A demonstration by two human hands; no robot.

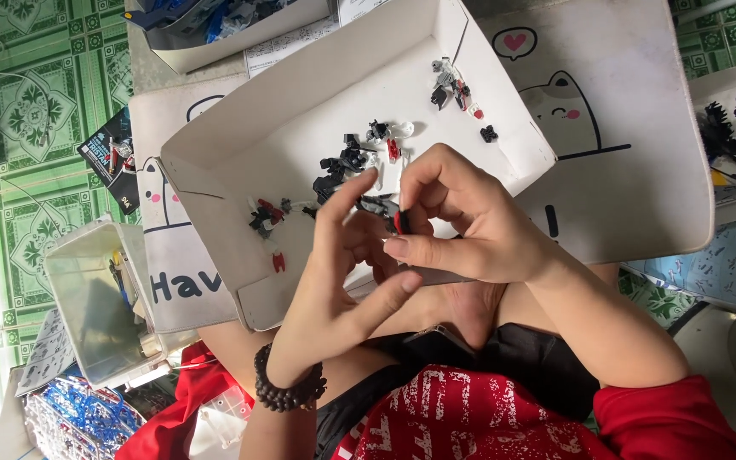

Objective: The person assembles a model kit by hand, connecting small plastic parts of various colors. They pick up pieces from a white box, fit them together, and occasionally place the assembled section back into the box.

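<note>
1. I look down from the head camera at a white cloth-covered surface (632, 145) printed with cartoon cats, standing over a green patterned tile floor (27, 102).
2. On it, at the middle, lies a shallow white cardboard tray (300, 111). Small black, grey, white and red model parts (359, 153) are scattered inside it, some near the far right corner and some near the left wall.
3. To the left stands a clear plastic box (87, 298); blue part frames (78, 417) lie nearer, at the lower left.
4. My left hand (342, 290), with a dark bead bracelet (287, 392) at the wrist, is half open, fingers spread upward, steadying the piece from the left.
5. My right hand (462, 230) is closed in a pinch, thumb and fingertips gripping a small red and black model piece (401, 221), held above the near edge of the tray.
6. I judge the step in hand to be fitting this small piece together between both hands; the next move calls for careful alignment and a firm, small press.
</note>
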